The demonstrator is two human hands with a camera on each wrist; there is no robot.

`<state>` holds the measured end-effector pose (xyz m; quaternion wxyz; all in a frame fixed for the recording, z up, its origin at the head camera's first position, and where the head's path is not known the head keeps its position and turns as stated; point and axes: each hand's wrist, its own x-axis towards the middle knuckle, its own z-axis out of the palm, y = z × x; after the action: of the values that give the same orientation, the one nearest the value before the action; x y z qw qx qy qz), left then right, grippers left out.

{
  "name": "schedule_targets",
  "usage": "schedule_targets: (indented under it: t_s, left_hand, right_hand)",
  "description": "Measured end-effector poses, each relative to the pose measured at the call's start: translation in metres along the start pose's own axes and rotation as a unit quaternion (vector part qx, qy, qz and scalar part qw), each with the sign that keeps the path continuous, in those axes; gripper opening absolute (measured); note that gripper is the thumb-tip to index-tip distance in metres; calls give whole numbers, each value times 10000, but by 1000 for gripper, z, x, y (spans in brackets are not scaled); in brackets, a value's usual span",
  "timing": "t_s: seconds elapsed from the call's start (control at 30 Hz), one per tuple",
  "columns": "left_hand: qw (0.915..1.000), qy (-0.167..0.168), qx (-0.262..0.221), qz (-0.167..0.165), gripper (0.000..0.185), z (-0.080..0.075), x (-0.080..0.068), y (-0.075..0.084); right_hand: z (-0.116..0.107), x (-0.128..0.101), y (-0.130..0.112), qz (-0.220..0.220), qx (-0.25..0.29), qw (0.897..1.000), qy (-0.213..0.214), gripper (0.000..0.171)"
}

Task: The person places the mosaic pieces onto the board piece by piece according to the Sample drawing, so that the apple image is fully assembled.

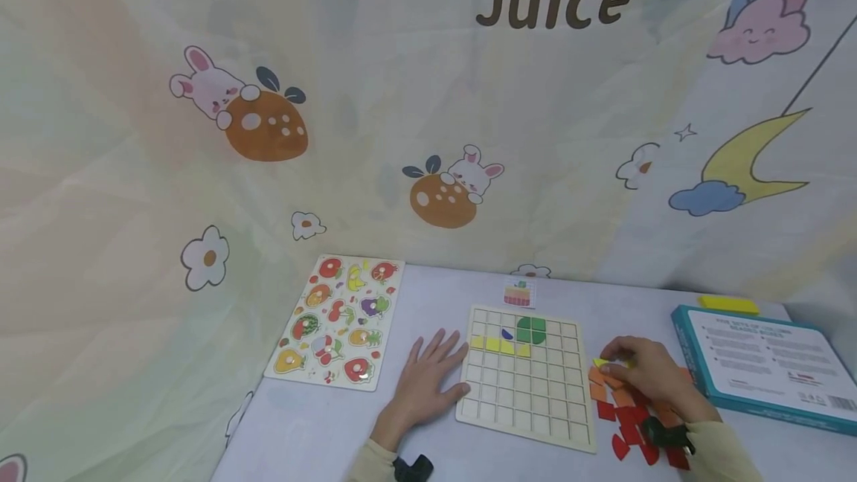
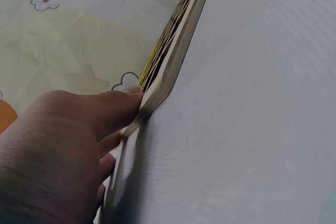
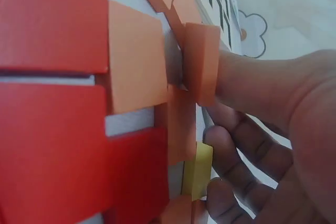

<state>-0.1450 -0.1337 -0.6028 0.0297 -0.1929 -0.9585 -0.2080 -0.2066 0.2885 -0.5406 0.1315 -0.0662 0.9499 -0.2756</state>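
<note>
Nearest on the white counter (image 1: 435, 296), red pieces (image 1: 628, 415) lie scattered to the right of the grid board (image 1: 522, 393), with orange pieces (image 1: 622, 398) just past them on the same side. The right hand (image 1: 649, 374) bends over this pile, right of the grid board, its fingers curled down among the pieces. In the right wrist view its thumb is against or just behind a tilted orange piece, and a yellow piece (image 3: 198, 171) is by its fingertips; whether it grasps either one cannot be told. The left hand (image 1: 428, 385) lies flat to the left of the grid board, released, fingers spread and thumb touching the board's edge. A teal-edged box (image 1: 770, 367) rests well to the right of the grid board. Toward the board's far side, a row of yellow squares (image 1: 506, 346) fills cells from its left edge, with a blue piece (image 1: 506, 334) and a rounded green shape (image 1: 530, 332) beyond. A fruit puzzle (image 1: 338, 322) lies left of the grid board; a small picture card (image 1: 519, 293) and then a printed cloth (image 1: 361, 95) stand beyond it.
</note>
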Motion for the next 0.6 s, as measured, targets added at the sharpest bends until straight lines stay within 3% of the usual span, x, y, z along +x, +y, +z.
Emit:
schedule_targets:
  t_s: [0.23, 0.37, 0.6]
  left_hand:
    - [9999, 19, -116, 29, 68, -1, 0, 1]
    - [9999, -9, -112, 16, 68, -1, 0, 1]
    - [10000, 4, -93, 1, 68, -3, -1, 2]
  right_hand:
    - [0, -4, 11, 79, 274, 9986, 440, 42]
    - [-10, -9, 24, 18, 200, 9973, 701, 47]
    - [-26, -11, 38, 16, -222, 9995, 237, 60]
